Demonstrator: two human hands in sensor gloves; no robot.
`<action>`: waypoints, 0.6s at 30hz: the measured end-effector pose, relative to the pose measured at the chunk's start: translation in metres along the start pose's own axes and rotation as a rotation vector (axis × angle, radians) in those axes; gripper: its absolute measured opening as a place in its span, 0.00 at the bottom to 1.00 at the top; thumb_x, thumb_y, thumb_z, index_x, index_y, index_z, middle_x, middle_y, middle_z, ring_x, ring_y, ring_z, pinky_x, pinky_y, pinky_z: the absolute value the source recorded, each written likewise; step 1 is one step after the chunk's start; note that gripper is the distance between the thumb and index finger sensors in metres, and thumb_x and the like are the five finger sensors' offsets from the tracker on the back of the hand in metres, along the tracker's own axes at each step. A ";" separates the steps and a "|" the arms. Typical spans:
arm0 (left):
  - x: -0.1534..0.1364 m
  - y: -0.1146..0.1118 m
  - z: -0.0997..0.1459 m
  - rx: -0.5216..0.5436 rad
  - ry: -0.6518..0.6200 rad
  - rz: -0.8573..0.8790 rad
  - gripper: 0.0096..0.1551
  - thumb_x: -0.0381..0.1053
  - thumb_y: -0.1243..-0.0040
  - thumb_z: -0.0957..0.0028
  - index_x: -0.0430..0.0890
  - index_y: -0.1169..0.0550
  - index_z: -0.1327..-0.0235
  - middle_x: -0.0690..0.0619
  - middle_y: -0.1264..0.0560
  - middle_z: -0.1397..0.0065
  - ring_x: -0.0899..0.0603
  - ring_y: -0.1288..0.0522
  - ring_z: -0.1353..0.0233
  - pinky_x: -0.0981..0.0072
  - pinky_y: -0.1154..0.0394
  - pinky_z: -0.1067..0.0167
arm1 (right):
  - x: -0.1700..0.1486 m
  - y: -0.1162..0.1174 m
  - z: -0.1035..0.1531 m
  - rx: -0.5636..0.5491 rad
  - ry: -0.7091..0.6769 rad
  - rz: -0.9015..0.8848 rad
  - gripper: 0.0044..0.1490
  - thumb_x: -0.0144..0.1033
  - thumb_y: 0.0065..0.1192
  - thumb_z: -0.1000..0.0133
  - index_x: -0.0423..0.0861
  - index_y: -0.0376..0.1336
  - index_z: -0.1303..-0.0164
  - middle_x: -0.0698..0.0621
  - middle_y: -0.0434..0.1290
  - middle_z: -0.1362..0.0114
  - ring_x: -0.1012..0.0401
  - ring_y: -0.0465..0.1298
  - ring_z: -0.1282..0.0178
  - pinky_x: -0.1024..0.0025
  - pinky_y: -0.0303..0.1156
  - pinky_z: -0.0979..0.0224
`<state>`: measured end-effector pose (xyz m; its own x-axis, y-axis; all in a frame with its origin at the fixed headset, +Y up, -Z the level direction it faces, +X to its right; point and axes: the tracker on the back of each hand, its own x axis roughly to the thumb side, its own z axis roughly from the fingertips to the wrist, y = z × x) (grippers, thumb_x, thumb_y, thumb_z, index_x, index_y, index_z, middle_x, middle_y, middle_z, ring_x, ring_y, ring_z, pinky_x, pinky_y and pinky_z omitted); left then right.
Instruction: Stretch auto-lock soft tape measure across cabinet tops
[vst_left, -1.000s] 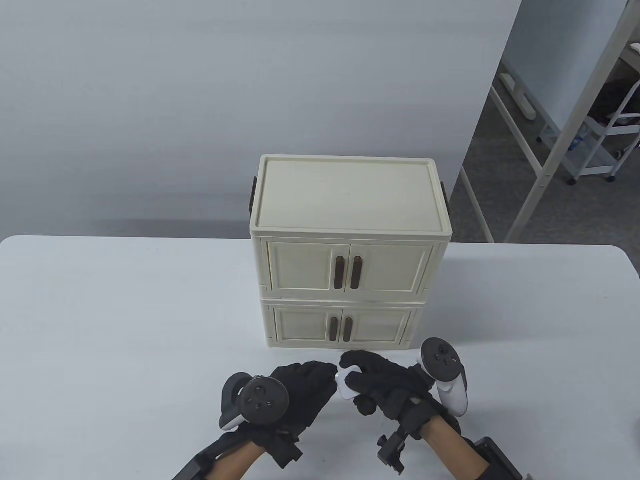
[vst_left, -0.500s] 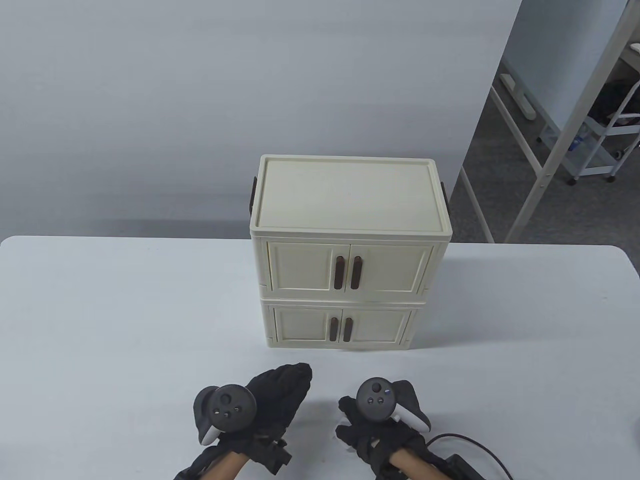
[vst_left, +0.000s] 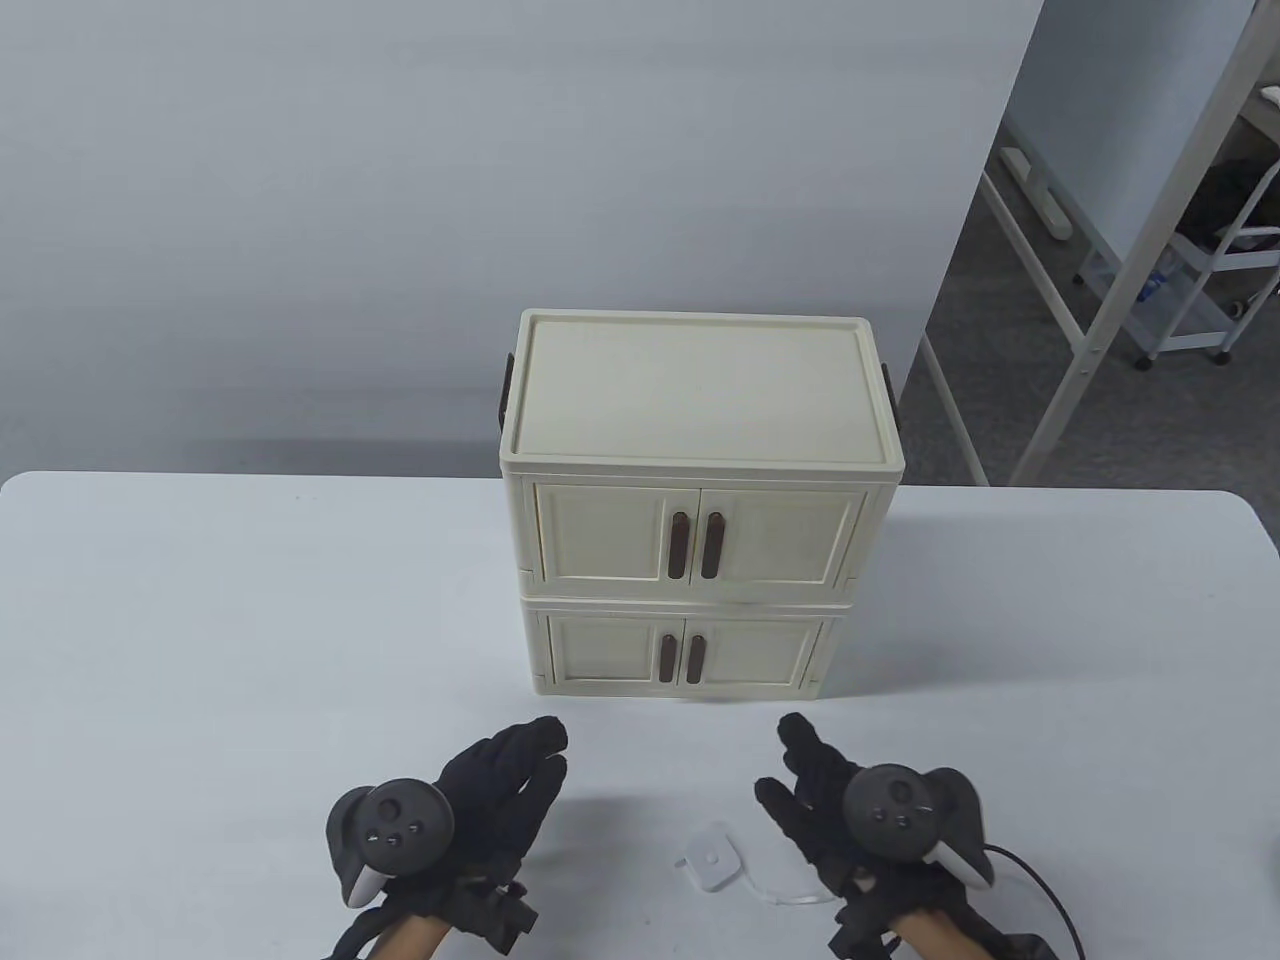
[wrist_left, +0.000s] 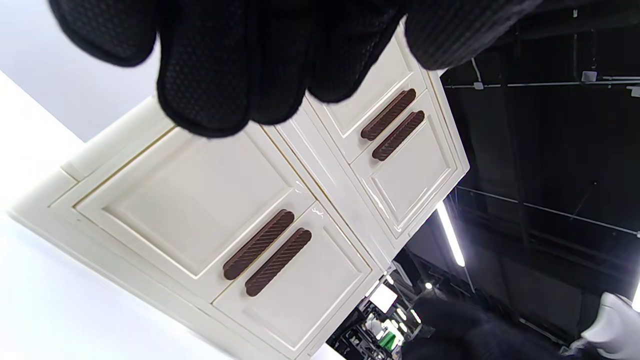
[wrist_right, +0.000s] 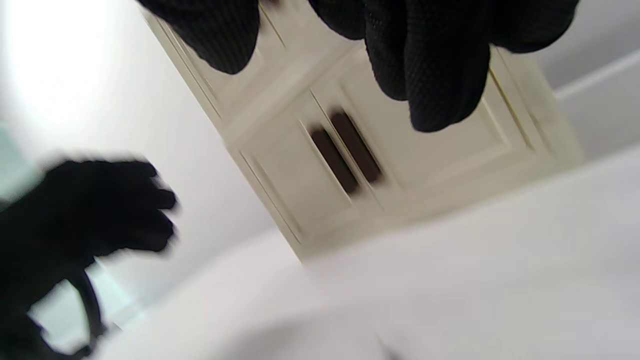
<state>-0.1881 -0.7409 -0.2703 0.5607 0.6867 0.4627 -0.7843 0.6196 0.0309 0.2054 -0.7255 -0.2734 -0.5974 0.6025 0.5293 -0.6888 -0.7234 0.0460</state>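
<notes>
A small white square tape measure (vst_left: 711, 860) lies on the white table near the front edge, with a short length of white tape (vst_left: 795, 897) trailing to its right. My left hand (vst_left: 500, 775) is to its left, my right hand (vst_left: 805, 775) to its right; both are open, fingers spread, holding nothing. Two cream cabinets (vst_left: 690, 520) with brown door handles stand stacked behind the hands. The flat cabinet top (vst_left: 695, 385) is bare. The cabinet fronts also show in the left wrist view (wrist_left: 280, 200) and, blurred, in the right wrist view (wrist_right: 380, 150).
The white table (vst_left: 250, 620) stretches wide on both sides of the cabinets. A grey wall stands behind. A black cable (vst_left: 1040, 880) runs from my right wrist. Metal frames (vst_left: 1100, 320) stand off the table at the far right.
One second ago both hands held the tape measure together near the cabinet base. They drew back, let it go onto the table, and moved apart to either side.
</notes>
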 end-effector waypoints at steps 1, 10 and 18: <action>0.000 0.000 0.002 -0.014 0.007 -0.003 0.40 0.68 0.47 0.40 0.49 0.36 0.22 0.42 0.29 0.24 0.35 0.23 0.32 0.28 0.35 0.35 | -0.002 -0.006 0.005 -0.051 -0.045 -0.047 0.49 0.46 0.56 0.32 0.27 0.43 0.16 0.21 0.61 0.26 0.32 0.70 0.35 0.30 0.61 0.30; -0.016 0.000 0.012 -0.188 0.146 -0.020 0.58 0.77 0.48 0.42 0.54 0.63 0.19 0.40 0.66 0.14 0.26 0.58 0.15 0.15 0.62 0.33 | -0.054 -0.027 0.037 0.038 0.013 -0.117 0.56 0.58 0.50 0.31 0.41 0.27 0.14 0.24 0.32 0.17 0.26 0.32 0.22 0.20 0.31 0.28; -0.026 -0.004 0.016 -0.262 0.193 0.032 0.60 0.77 0.49 0.42 0.55 0.68 0.21 0.41 0.71 0.16 0.27 0.64 0.15 0.15 0.67 0.35 | -0.083 -0.010 0.041 0.245 0.160 -0.245 0.63 0.62 0.49 0.31 0.43 0.16 0.21 0.27 0.16 0.22 0.28 0.20 0.26 0.20 0.20 0.33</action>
<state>-0.2042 -0.7674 -0.2684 0.5968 0.7511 0.2823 -0.7213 0.6563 -0.2213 0.2787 -0.7823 -0.2834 -0.4973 0.7985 0.3392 -0.7122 -0.5990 0.3660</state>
